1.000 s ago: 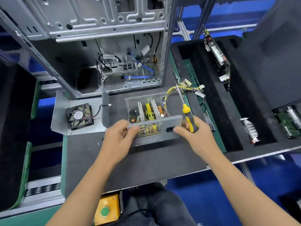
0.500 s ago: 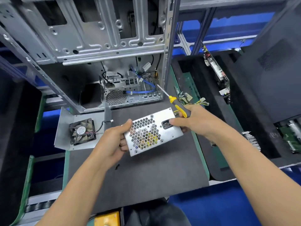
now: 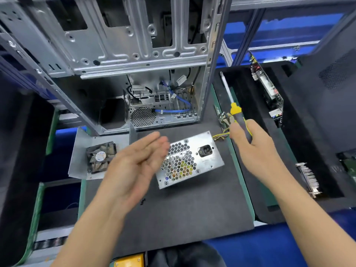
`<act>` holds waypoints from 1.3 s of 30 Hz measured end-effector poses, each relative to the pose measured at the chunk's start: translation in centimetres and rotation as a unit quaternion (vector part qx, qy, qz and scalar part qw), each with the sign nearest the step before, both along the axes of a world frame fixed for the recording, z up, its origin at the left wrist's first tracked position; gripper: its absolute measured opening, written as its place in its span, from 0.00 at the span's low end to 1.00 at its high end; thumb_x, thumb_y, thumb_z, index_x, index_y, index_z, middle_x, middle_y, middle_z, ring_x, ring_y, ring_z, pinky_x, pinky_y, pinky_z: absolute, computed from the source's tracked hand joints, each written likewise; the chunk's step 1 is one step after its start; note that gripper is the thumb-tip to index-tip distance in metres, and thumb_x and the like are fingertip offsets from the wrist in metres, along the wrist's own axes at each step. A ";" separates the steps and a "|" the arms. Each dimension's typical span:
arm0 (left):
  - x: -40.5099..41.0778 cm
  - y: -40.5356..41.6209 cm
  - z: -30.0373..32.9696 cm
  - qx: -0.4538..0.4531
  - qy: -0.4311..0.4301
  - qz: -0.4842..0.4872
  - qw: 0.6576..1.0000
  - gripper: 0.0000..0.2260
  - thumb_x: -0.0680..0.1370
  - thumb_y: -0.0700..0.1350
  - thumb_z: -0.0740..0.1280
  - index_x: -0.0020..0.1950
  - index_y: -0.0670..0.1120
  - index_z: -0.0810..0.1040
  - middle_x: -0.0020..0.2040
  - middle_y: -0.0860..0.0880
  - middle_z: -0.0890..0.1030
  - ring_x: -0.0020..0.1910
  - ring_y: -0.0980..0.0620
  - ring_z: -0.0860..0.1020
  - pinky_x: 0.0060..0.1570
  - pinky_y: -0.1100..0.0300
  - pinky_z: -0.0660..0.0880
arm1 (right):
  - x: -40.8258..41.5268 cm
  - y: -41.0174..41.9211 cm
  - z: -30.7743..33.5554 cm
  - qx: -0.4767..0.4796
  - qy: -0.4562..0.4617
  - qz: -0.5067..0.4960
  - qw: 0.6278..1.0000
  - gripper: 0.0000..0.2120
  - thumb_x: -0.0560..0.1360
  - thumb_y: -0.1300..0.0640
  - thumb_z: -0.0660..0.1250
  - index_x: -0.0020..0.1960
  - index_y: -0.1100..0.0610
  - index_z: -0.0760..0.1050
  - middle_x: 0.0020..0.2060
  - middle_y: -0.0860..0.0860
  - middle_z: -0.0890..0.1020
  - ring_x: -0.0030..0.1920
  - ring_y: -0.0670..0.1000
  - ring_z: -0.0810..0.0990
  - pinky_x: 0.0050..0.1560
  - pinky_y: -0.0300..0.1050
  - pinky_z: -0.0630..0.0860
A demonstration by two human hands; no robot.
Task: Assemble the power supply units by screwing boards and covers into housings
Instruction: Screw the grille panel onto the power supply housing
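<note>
Power supply [image 3: 189, 158] sits grille-up on the bench [image 3: 173, 218]. Left hand [image 3: 133, 170] hovers beside it, fingers straight, holding nothing. Right hand [image 3: 252, 147] grips the screwdriver [image 3: 234, 110].

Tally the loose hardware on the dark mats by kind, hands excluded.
Silver perforated metal power supply housing: 1
Yellow-and-grey handled screwdriver: 1
Bent grey sheet-metal cover with black fan: 1
Open silver steel computer case: 1
Upright green circuit card: 1
Silver finned bracket card: 1
Total: 6
</note>
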State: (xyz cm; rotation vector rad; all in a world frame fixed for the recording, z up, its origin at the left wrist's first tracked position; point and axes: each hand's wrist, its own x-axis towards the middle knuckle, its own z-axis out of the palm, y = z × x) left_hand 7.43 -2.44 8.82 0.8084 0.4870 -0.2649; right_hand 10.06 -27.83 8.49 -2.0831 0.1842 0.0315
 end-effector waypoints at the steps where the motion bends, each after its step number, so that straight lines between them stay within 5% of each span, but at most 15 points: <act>1: 0.0 -1.1 0.2 -0.015 0.004 -0.018 1.000 0.13 0.81 0.30 0.55 0.60 0.34 0.76 0.52 0.37 0.85 0.48 0.46 0.86 0.42 0.62 0.81 | -0.4 0.5 0.4 0.023 -0.004 0.013 1.000 0.15 0.76 0.43 0.66 0.34 0.45 0.68 0.27 0.44 0.67 0.29 0.42 0.66 0.30 0.32 0.64; 5: 0.0 -4.6 0.3 -0.042 0.017 -0.072 0.996 0.15 0.85 0.39 0.55 0.63 0.33 0.76 0.53 0.35 0.84 0.53 0.42 0.85 0.45 0.56 0.83 | -1.3 3.1 2.0 0.071 -0.016 0.108 0.991 0.11 0.69 0.51 0.78 0.44 0.49 0.77 0.37 0.44 0.80 0.37 0.44 0.77 0.38 0.35 0.72; 7: -0.1 -5.6 0.2 -0.054 0.008 -0.094 0.994 0.19 0.86 0.41 0.53 0.56 0.35 0.83 0.51 0.38 0.85 0.51 0.44 0.85 0.45 0.56 0.82 | -1.5 4.4 2.2 0.026 -0.029 0.137 0.990 0.14 0.66 0.48 0.78 0.43 0.50 0.74 0.36 0.48 0.79 0.38 0.49 0.76 0.39 0.44 0.73; 12: 0.1 -6.0 0.0 -0.067 0.013 -0.094 0.993 0.13 0.85 0.41 0.55 0.53 0.36 0.76 0.39 0.43 0.83 0.37 0.50 0.84 0.42 0.53 0.82 | -1.3 5.6 2.0 -0.087 -0.044 0.163 0.982 0.18 0.69 0.49 0.77 0.36 0.43 0.66 0.36 0.45 0.71 0.39 0.41 0.71 0.36 0.36 0.63; 17: -0.1 -5.5 -0.3 -0.058 0.008 -0.128 0.990 0.15 0.85 0.39 0.54 0.50 0.34 0.78 0.48 0.36 0.83 0.51 0.40 0.84 0.47 0.51 0.82 | -1.0 5.4 1.5 -0.162 -0.056 0.180 0.969 0.19 0.73 0.57 0.73 0.37 0.47 0.63 0.33 0.46 0.70 0.37 0.48 0.67 0.35 0.44 0.60; 20: 0.2 -5.1 -0.5 -0.042 0.014 -0.106 0.993 0.13 0.83 0.35 0.55 0.58 0.31 0.77 0.54 0.34 0.83 0.53 0.41 0.84 0.45 0.55 0.82 | -0.6 4.4 1.9 -0.072 -0.072 0.111 0.989 0.14 0.72 0.59 0.73 0.35 0.49 0.70 0.28 0.45 0.73 0.32 0.44 0.69 0.33 0.39 0.65; 22: 1.0 -4.3 -0.3 -0.009 0.027 -0.065 0.997 0.10 0.81 0.33 0.60 0.59 0.33 0.77 0.51 0.36 0.85 0.48 0.44 0.86 0.41 0.59 0.82 | 0.0 2.7 2.0 0.007 -0.052 0.030 0.998 0.07 0.74 0.57 0.72 0.38 0.50 0.77 0.32 0.42 0.80 0.35 0.44 0.76 0.40 0.38 0.73; 26: 3.5 -2.5 0.2 0.124 -0.050 -0.043 0.990 0.06 0.78 0.44 0.69 0.50 0.42 0.82 0.40 0.49 0.83 0.36 0.55 0.79 0.35 0.65 0.76 | 0.2 -0.5 -0.2 0.074 0.041 -0.075 0.994 0.05 0.75 0.60 0.71 0.41 0.54 0.80 0.38 0.49 0.86 0.40 0.48 0.84 0.55 0.54 0.80; 29: 5.5 -2.4 -0.3 0.389 -0.133 -0.105 0.905 0.12 0.76 0.57 0.71 0.43 0.49 0.83 0.34 0.52 0.75 0.30 0.58 0.72 0.31 0.68 0.73 | -0.4 -0.6 -1.9 0.155 0.113 -0.116 0.975 0.04 0.77 0.63 0.69 0.45 0.63 0.78 0.42 0.56 0.85 0.43 0.51 0.86 0.50 0.50 0.83; 32: 7.4 -3.2 -1.2 0.522 -0.148 -0.291 0.788 0.25 0.71 0.70 0.68 0.40 0.47 0.82 0.31 0.50 0.73 0.26 0.56 0.68 0.28 0.63 0.70 | -0.5 0.4 -2.3 0.234 0.152 -0.136 0.951 0.11 0.77 0.66 0.68 0.39 0.57 0.71 0.38 0.55 0.84 0.42 0.52 0.87 0.38 0.40 0.82; 35: 9.1 -3.7 -1.3 0.542 -0.121 -0.454 0.696 0.36 0.66 0.78 0.61 0.39 0.43 0.81 0.26 0.52 0.67 0.23 0.54 0.63 0.30 0.60 0.64 | -0.4 1.1 -2.2 0.274 0.164 -0.130 0.939 0.14 0.78 0.66 0.67 0.38 0.56 0.68 0.34 0.51 0.84 0.42 0.54 0.87 0.36 0.40 0.81; 39: 10.7 -3.9 -0.9 0.488 -0.083 -0.564 0.661 0.30 0.61 0.80 0.64 0.45 0.58 0.86 0.28 0.55 0.74 0.25 0.51 0.66 0.31 0.62 0.66 | -0.4 1.4 -2.0 0.253 0.159 -0.094 0.950 0.05 0.78 0.64 0.68 0.45 0.61 0.72 0.39 0.55 0.84 0.45 0.54 0.87 0.45 0.46 0.83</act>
